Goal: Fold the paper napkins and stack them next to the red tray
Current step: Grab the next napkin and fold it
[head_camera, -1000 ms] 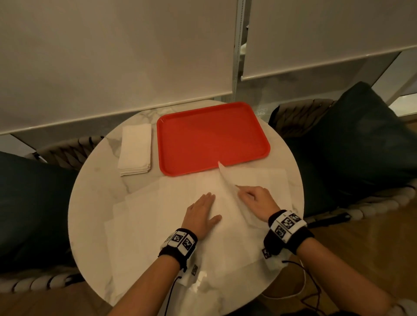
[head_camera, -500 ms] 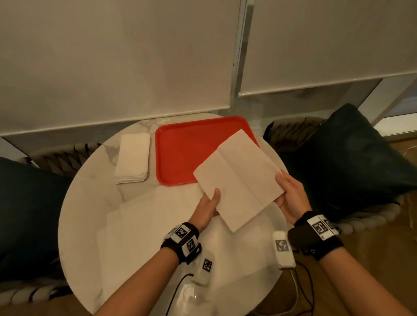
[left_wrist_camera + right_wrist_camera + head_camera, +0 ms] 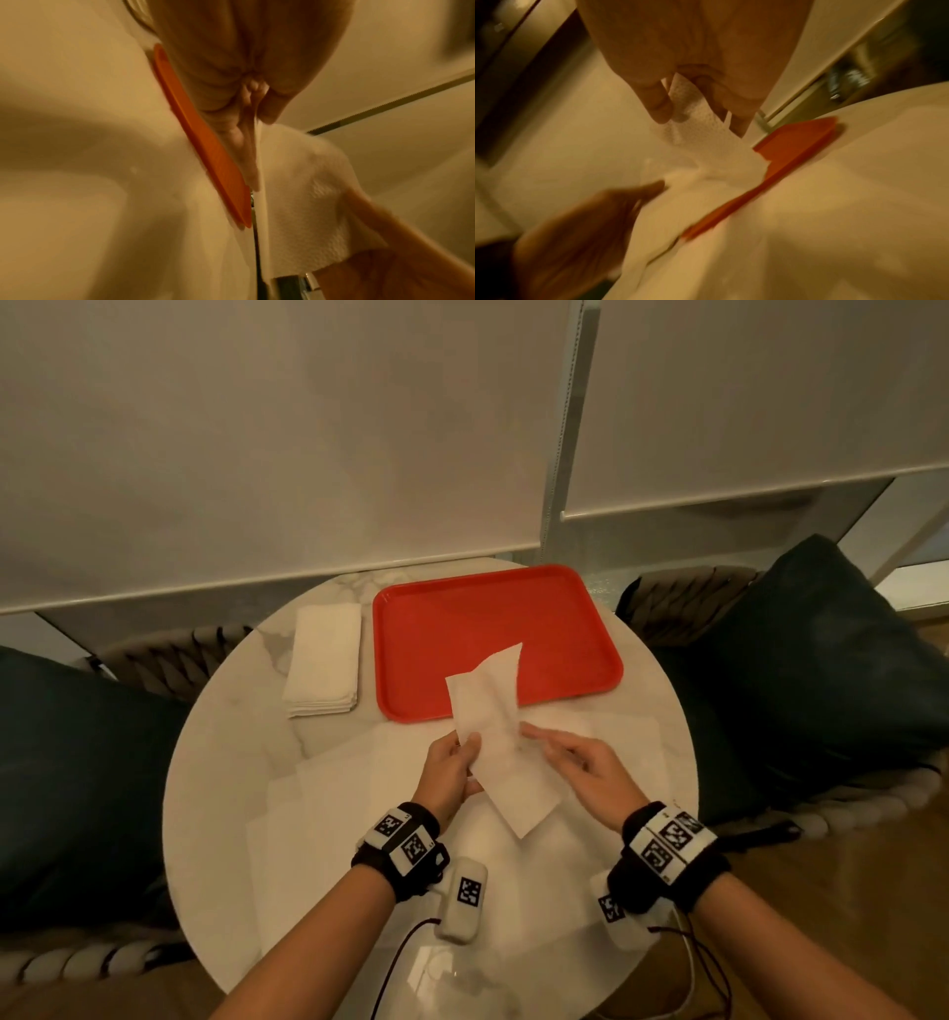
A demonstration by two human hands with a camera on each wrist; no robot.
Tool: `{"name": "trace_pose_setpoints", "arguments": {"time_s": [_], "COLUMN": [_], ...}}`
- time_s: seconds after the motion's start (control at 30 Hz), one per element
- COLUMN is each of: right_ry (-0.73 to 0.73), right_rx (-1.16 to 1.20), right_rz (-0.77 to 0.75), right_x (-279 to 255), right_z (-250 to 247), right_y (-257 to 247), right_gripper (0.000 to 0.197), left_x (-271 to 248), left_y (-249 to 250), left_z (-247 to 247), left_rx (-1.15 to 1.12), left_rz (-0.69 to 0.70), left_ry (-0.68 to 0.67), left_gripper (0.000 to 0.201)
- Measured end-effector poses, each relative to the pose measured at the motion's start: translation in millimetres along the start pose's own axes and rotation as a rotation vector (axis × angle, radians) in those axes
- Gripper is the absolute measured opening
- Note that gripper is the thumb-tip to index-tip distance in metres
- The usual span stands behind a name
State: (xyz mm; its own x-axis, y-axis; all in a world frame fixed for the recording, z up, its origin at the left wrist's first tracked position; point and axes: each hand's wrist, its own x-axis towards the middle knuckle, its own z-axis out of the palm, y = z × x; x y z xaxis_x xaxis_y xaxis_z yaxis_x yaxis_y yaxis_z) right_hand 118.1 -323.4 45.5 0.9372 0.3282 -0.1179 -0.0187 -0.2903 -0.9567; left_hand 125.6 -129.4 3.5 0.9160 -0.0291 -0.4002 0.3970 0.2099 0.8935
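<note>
Both hands hold one white paper napkin (image 3: pixel 493 737) folded in half, lifted above the table in front of the red tray (image 3: pixel 493 634). My left hand (image 3: pixel 452 762) pinches its left edge between thumb and fingers; the left wrist view shows that napkin (image 3: pixel 303 192) beside the tray (image 3: pixel 205 146). My right hand (image 3: pixel 570 757) pinches the right edge, seen in the right wrist view on the napkin (image 3: pixel 706 130). A stack of folded napkins (image 3: pixel 323 660) lies just left of the tray. Several unfolded napkins (image 3: pixel 359 814) are spread on the table under my hands.
The round marble table (image 3: pixel 221 762) carries everything. Dark cushions on woven chairs sit at the left (image 3: pixel 77 788) and right (image 3: pixel 801 685). A wall with roller blinds (image 3: pixel 308 454) stands close behind the table. Cables hang from my wrists at the near edge.
A napkin was lifted off the pile, held open in both hands, then folded in half lengthwise; the hands have come closer together.
</note>
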Motion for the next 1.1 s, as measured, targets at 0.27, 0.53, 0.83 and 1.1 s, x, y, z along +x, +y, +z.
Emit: {"name": "trace_pose_setpoints", "arguments": {"time_s": [0.27,0.53,0.83,1.1], "right_ry": [-0.280,-0.036,0.117,0.096], "right_rx": [-0.201,0.002,0.172,0.271], "right_rz": [-0.041,0.028,0.108,0.144], "right_x": [25,76,167,246], "right_z": [81,140,184,198], "right_y": [-5,-33,-73,-93], "right_gripper": [0.045,0.057,0.011,0.021], "left_x": [-28,-44,-10,50], "left_y": [21,38,70,108], "left_z": [-46,-94,-182,-238], "left_rx": [-0.215,0.044,0.306,0.250], "left_rz": [-0.031,-0.026,0.377,0.353], "left_ry": [0.041,0.005,0.372,0.279], "left_gripper": [0.068,0.100,0.018,0.021]}}
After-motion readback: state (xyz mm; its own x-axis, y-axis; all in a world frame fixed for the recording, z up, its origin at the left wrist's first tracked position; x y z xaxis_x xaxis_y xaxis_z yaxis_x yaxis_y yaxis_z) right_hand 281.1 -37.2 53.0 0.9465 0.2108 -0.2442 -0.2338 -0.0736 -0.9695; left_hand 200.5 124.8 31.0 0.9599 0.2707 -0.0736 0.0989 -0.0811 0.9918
